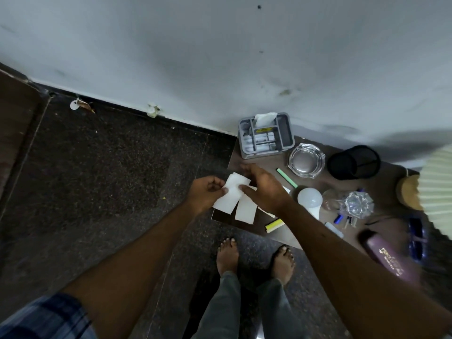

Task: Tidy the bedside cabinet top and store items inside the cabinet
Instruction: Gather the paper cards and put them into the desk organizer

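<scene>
White paper slip (231, 194) hangs over the near left corner of the cabinet top (269, 165), and my left hand (208, 192), forearm stretched forward, is curled and pinches the slip's left edge between thumb and fingers. My right hand (265, 189) reaches in palm down from the right, thumb laid on the same slip, fingers stretched past it; whether they clamp it I cannot tell. Below that hand a second slip (245, 211) pokes out, its hold hidden.
</scene>
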Demonstrator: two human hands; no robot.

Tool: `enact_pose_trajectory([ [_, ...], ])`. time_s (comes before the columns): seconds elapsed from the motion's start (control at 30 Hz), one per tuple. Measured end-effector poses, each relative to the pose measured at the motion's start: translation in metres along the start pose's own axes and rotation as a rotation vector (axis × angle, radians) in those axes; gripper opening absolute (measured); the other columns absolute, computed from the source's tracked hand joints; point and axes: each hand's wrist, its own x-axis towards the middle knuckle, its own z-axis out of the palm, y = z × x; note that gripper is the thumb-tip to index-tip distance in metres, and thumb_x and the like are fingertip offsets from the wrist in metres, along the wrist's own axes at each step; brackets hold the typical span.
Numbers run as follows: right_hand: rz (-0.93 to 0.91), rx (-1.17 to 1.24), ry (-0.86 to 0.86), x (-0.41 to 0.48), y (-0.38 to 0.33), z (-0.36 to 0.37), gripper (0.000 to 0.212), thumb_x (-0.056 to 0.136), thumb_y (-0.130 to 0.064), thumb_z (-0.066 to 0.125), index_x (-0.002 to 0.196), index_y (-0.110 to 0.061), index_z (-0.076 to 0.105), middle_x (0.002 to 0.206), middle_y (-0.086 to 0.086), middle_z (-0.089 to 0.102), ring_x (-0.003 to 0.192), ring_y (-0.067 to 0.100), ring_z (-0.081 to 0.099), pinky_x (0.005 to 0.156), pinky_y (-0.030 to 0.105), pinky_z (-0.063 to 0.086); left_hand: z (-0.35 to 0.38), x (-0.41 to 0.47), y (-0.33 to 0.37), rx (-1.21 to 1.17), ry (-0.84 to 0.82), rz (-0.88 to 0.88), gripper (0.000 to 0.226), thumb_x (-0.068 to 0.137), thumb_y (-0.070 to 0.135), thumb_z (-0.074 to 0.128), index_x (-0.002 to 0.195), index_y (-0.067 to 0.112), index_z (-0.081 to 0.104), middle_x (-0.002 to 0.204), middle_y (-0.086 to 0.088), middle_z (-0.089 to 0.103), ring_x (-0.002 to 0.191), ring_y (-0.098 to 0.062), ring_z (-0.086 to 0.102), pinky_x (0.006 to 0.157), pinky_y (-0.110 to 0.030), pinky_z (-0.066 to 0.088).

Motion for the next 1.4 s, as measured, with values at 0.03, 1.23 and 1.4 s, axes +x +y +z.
enact_pose_trajectory([
  [0.03, 0.005, 0.044, -0.024, -0.001, -0.001, -0.009, 0.047, 0.092, -0.026, 0.070, 0.135, -0.021, 0.053, 0.128, -0.001, 0.064, 0.112, 0.014, 0.063, 0.096, 0.036, 0.054, 0.001, -0.002, 0.006, -0.008, -0.004, 0.020, 0.021, 0.084, 0.011, 0.077, 0.103, 0.003, 0.071, 0.095, -0.010, 0.074, 0.082, -0.017, 0.068, 0.063, -0.022, 0.054],
  [1.23, -0.331, -0.399, 0.077, 0.060, -0.041, -0.196, 0.017, 0.093, -0.021, 0.070, 0.108, -0.013, 0.072, 0.107, 0.003, 0.072, 0.089, 0.021, 0.065, 0.080, 0.038, 0.053, 0.055, 0.009, 0.112, -0.432, 0.238, 0.206, 0.019, 0.085, 0.000, 0.073, 0.103, 0.005, 0.070, 0.099, -0.011, 0.075, 0.094, -0.027, 0.074, 0.080, -0.038, 0.063],
  [1.4, -0.320, -0.406, 0.104, 0.064, -0.041, -0.196, 0.017, 0.093, -0.020, 0.069, 0.108, -0.012, 0.070, 0.107, 0.004, 0.071, 0.087, 0.020, 0.062, 0.078, 0.034, 0.049, 0.054, 0.007, 0.105, -0.444, 0.253, 0.186, 0.018, 0.085, 0.001, 0.073, 0.103, 0.006, 0.070, 0.099, -0.009, 0.076, 0.093, -0.026, 0.074, 0.076, -0.031, 0.061],
])
